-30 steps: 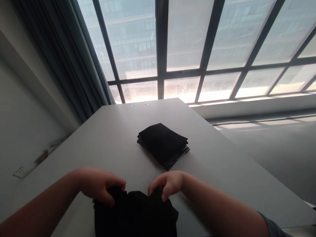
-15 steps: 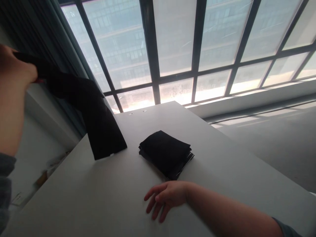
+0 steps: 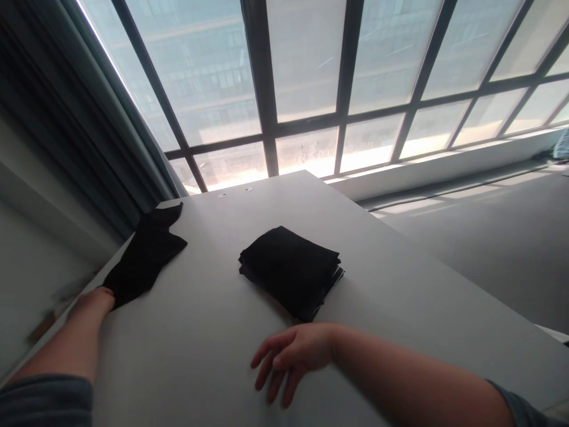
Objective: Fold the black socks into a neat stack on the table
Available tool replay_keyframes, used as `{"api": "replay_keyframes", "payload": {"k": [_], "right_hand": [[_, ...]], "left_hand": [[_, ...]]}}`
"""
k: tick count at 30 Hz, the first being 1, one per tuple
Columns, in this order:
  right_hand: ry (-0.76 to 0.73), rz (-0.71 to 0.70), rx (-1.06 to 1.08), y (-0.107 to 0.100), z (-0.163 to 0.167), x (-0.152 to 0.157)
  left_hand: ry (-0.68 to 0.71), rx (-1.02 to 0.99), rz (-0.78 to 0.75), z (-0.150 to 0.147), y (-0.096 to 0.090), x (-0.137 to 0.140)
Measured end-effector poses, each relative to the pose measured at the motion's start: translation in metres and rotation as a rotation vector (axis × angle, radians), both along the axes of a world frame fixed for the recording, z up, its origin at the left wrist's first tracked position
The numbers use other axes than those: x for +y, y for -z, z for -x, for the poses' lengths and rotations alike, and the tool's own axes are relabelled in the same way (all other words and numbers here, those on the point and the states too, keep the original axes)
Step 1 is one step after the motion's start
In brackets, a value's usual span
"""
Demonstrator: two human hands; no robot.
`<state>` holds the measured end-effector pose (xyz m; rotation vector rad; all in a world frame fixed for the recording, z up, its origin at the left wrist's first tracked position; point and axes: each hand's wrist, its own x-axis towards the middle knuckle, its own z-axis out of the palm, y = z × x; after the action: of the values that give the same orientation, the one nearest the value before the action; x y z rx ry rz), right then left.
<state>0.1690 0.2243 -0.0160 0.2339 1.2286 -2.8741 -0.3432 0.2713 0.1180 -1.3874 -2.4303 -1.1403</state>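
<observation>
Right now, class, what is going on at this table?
A person works with bare hands at a grey table by a window. The left hand holds the near end of a loose black cloth lying at the table's left edge. The right hand rests open on the tabletop, just in front of a stack of folded black cloths.

Bench (image 3: 213, 332): smooth, matt pale grey top, laminate-like, with a soft sheen toward the window.
Loose cloth (image 3: 144, 255) at the left edge: black fabric, matt, soft and limp, lightly creased.
Folded stack (image 3: 291, 270): black cloth, matt, flat layers; thin pale stripes show at its near edge.
Curtain (image 3: 66, 118): grey-blue fabric, matt, pleated.
Window frame (image 3: 262, 112): dark bars, smooth, probably metal; clear glass panes.
Sleeve (image 3: 44, 400): grey cloth, matt.
</observation>
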Motion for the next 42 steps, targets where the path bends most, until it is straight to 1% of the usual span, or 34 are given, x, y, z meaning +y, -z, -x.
{"api": "replay_keyframes", "payload": {"k": [1, 2, 3, 5, 6, 7, 8, 10, 11, 12, 14, 16, 18, 20, 21, 23, 24, 26, 28, 29, 30, 31, 32, 33, 34, 35, 36, 37, 38, 39, 40, 41, 42], "right_hand": [[-0.003, 0.005, -0.002, 0.0, 0.0, 0.0], [-0.007, 0.011, -0.005, 0.0, 0.001, 0.0], [-0.015, 0.015, -0.008, 0.0, 0.002, 0.0], [-0.031, 0.021, -0.01, 0.0, 0.005, 0.001], [-0.04, 0.022, -0.009, 0.0, 0.007, 0.001], [-0.05, 0.022, -0.008, 0.0, 0.009, 0.001], [-0.061, 0.02, -0.007, 0.0, 0.011, 0.001], [-0.086, 0.012, -0.007, 0.002, 0.013, 0.002], [-0.1, 0.005, -0.006, 0.002, 0.014, 0.002], [-0.11, -0.005, -0.004, 0.003, 0.015, 0.002], [-0.119, -0.026, 0.004, 0.004, 0.015, 0.003], [-0.119, -0.05, 0.014, 0.005, 0.016, 0.003], [-0.154, -0.097, 0.01, 0.005, 0.017, 0.002], [-0.267, -0.188, -0.013, 0.004, 0.019, 0.001], [-0.341, -0.247, -0.028, 0.003, 0.02, 0.001], [-0.485, -0.356, -0.06, -0.001, 0.022, -0.001], [-0.544, -0.392, -0.074, -0.005, 0.022, -0.001], [-0.648, -0.43, -0.095, -0.015, 0.018, -0.002], [-0.736, -0.474, -0.09, -0.031, 0.009, -0.002], [-0.753, -0.513, -0.066, -0.039, 0.002, -0.001], [-0.725, -0.564, -0.029, -0.048, -0.006, -0.001], [-0.629, -0.623, 0.02, -0.055, -0.015, 0.001], [-0.429, -0.684, 0.067, -0.062, -0.024, 0.003], [-0.132, -0.74, 0.088, -0.067, -0.033, 0.005], [0.214, -0.803, 0.078, -0.071, -0.041, 0.009], [0.57, -0.881, 0.033, -0.074, -0.049, 0.013], [0.894, -0.985, -0.041, -0.076, -0.056, 0.018], [1.154, -1.121, -0.129, -0.076, -0.061, 0.024], [1.333, -1.282, -0.215, -0.075, -0.065, 0.03], [1.43, -1.443, -0.287, -0.073, -0.068, 0.036], [1.453, -1.579, -0.335, -0.07, -0.069, 0.042], [1.423, -1.672, -0.36, -0.067, -0.069, 0.046], [1.365, -1.723, -0.368, -0.063, -0.068, 0.049]], "left_hand": [[-0.111, -0.027, 0.056, 0.002, 0.024, -0.007], [-0.213, -0.039, 0.097, 0.003, 0.044, -0.014], [-0.327, -0.044, 0.162, 0.004, 0.06, -0.019], [-0.444, -0.015, 0.296, 0.006, 0.079, -0.026], [-0.467, 0.016, 0.326, 0.007, 0.085, -0.027], [-0.465, 0.054, 0.324, 0.006, 0.089, -0.028], [-0.45, 0.096, 0.288, 0.004, 0.093, -0.028], [-0.381, 0.195, 0.175, -0.007, 0.099, -0.026], [-0.321, 0.249, 0.125, -0.017, 0.102, -0.025], [-0.244, 0.307, 0.076, -0.031, 0.105, -0.023], [-0.028, 0.437, -0.007, -0.069, 0.109, -0.018], [0.254, 0.523, -0.089, -0.12, 0.113, -0.017], [0.531, 0.535, -0.136, -0.179, 0.114, -0.019], [0.761, 0.503, -0.156, -0.241, 0.114, -0.026], [0.848, 0.49, -0.163, -0.271, 0.113, -0.03], [0.99, 0.5, -0.122, -0.323, 0.11, -0.036], [1.016, 0.499, -0.112, -0.344, 0.108, -0.039], [0.969, 0.458, -0.113, -0.376, 0.103, -0.04], [0.858, 0.382, -0.129, -0.394, 0.098, -0.038], [0.807, 0.339, -0.134, -0.398, 0.097, -0.037], [0.765, 0.293, -0.135, -0.4, 0.096, -0.036], [0.729, 0.24, -0.13, -0.4, 0.095, -0.035], [0.692, 0.177, -0.123, -0.399, 0.095, -0.034], [0.652, 0.105, -0.117, -0.396, 0.096, -0.034], [0.612, 0.025, -0.119, -0.392, 0.097, -0.034], [0.572, -0.059, -0.133, -0.387, 0.097, -0.033], [0.536, -0.142, -0.161, -0.382, 0.098, -0.032], [0.512, -0.217, -0.195, -0.376, 0.099, -0.031], [0.495, -0.284, -0.23, -0.371, 0.1, -0.029], [0.483, -0.34, -0.257, -0.365, 0.101, -0.026], [0.469, -0.388, -0.271, -0.36, 0.102, -0.023], [0.452, -0.429, -0.274, -0.356, 0.103, -0.02], [0.437, -0.468, -0.271, -0.352, 0.104, -0.018]]}}
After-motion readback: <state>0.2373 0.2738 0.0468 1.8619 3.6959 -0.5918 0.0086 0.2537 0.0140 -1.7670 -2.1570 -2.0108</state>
